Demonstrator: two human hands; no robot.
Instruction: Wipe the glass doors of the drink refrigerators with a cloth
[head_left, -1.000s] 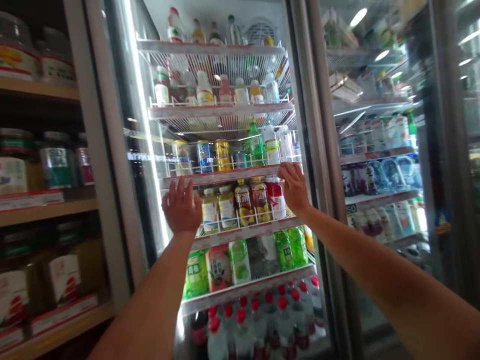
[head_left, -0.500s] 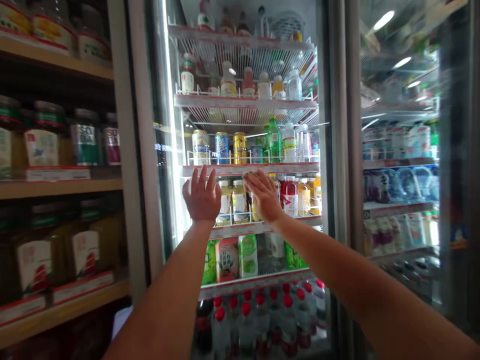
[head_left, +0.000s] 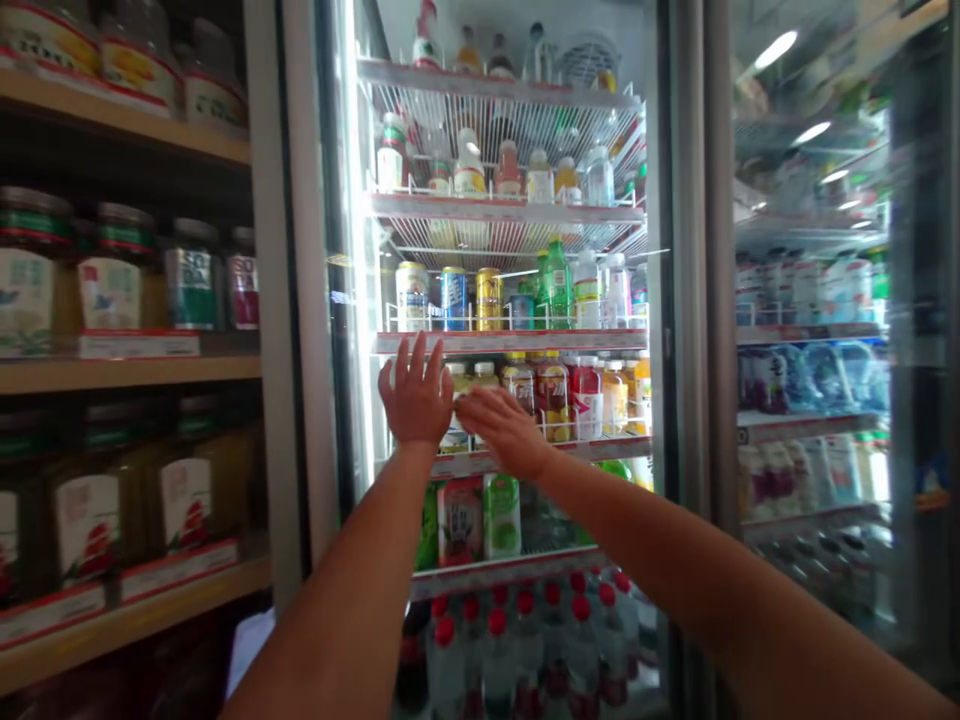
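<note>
My left hand [head_left: 417, 400] is raised at the left side of a lit drinks cooler, its fingers spread and holding nothing. My right hand [head_left: 506, 428] stretches flat toward it, fingers extended and also free of any object. The right fingertips come close to the left thumb side; I cannot tell whether they touch. Both hands are in front of a row of bottles, among them brown-labelled bottles [head_left: 553, 395] and a red bottle [head_left: 587, 390]. Just above the left fingertips runs a shelf rail [head_left: 517, 342], with a blue can [head_left: 453, 297] and a gold can [head_left: 489, 298] behind it.
Below the hands stand a green pack [head_left: 502, 515] and a red pack [head_left: 460, 520]. Red-capped bottles [head_left: 496, 640] fill the bottom. A wooden shelf [head_left: 135, 375] with large bottles lies left; another glass-fronted cooler [head_left: 810, 420] is right, past a metal frame [head_left: 716, 300].
My right hand has moved left and down, closer to my left hand, uncovering the brown-labelled bottles. The whole view has shifted slightly, so the shelves appear further right.
</note>
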